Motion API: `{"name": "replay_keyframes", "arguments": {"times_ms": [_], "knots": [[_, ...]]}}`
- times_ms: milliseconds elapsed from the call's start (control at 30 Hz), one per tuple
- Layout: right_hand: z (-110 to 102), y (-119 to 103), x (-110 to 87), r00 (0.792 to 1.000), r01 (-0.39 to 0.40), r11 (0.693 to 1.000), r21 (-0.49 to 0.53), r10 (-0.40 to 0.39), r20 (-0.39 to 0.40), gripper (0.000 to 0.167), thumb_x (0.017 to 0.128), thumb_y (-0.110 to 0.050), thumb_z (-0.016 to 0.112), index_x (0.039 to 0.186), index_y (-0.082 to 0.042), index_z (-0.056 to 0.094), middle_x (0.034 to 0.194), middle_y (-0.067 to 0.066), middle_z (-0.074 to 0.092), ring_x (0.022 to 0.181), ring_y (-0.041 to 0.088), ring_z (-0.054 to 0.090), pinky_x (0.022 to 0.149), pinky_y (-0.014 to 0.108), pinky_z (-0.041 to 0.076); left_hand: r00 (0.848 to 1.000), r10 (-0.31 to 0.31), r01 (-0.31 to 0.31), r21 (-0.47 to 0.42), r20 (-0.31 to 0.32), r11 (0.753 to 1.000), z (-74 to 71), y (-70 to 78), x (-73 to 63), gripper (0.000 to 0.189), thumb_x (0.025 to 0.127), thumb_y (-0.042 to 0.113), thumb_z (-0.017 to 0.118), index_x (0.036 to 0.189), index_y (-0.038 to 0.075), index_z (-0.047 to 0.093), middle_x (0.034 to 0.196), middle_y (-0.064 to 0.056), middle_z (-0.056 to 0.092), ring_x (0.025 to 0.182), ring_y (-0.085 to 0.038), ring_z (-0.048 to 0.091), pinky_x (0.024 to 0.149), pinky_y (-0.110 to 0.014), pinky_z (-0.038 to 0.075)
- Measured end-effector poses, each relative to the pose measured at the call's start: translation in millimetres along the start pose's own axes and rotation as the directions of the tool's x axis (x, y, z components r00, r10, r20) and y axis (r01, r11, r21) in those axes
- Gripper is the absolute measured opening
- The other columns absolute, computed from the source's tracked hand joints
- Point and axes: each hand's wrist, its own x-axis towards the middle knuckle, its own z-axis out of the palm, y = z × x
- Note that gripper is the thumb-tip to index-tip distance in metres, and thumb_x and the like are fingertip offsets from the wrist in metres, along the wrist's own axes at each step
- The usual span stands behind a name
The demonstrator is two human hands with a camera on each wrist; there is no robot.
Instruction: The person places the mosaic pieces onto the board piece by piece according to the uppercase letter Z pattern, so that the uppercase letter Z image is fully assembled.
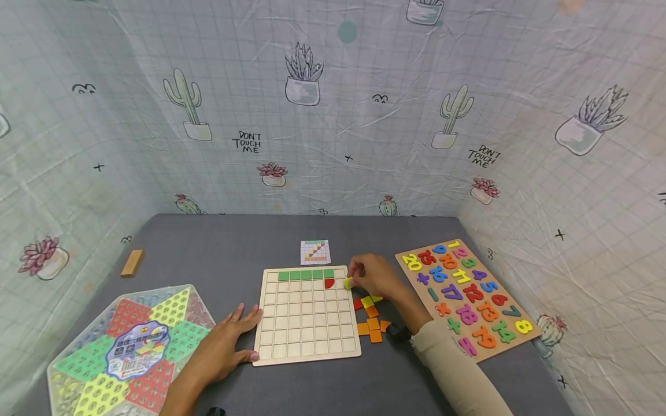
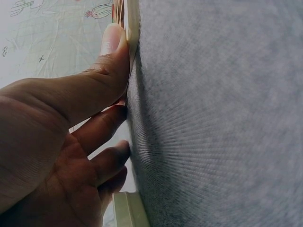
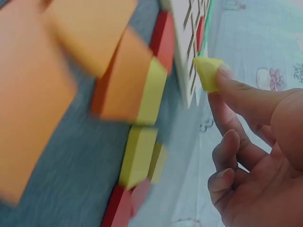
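Seen from the head camera, a square grid board [image 1: 307, 315] lies mid-desk [image 1: 208, 248], five green tiles [image 1: 306, 275] along its far row and a red rounded piece [image 1: 329, 283] beneath the last of them. The person's right hand [image 1: 377, 276] pinches a small yellow piece [image 1: 347, 283] at the board's right edge, near the far right corner; whether the piece touches the board is unclear. The left hand [image 1: 224, 346] is loosely spread along the left edge, thumb on the near left corner. The right wrist camera adds the grip: thumb and forefinger close on the yellow piece, other fingers curled in, with thick loose orange blocks [image 3: 125, 80] blurred in front. The left wrist camera shows the thumb against the board's rim from low down, but none of the tiles. Only the head view includes the number board [image 1: 465, 297] near the desk's right edge and the patterned card [image 1: 315, 252] towards the far edge.
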Motion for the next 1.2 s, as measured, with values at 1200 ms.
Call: {"name": "replay_keyframes", "arguments": {"times_ms": [1200], "knots": [[37, -32, 30.0, 0.999, 0.007, 0.995, 0.097, -0.012, 0.048, 0.012, 0.09, -0.013, 0.087, 0.098, -0.012, 0.077, 0.082, 0.001, 0.071, 0.075, 0.015, 0.064, 0.07, 0.031, 0.055, 1.0, 0.004, -0.004, -0.004, -0.009, 1.0, -0.5, -0.4, -0.3, 0.092, 0.077, 0.032, 0.092, 0.158, 0.012, 0.053, 0.165, -0.011, 0.048, 0.155, -0.05, 0.036, 0.115, -0.072, 0.041]]}}
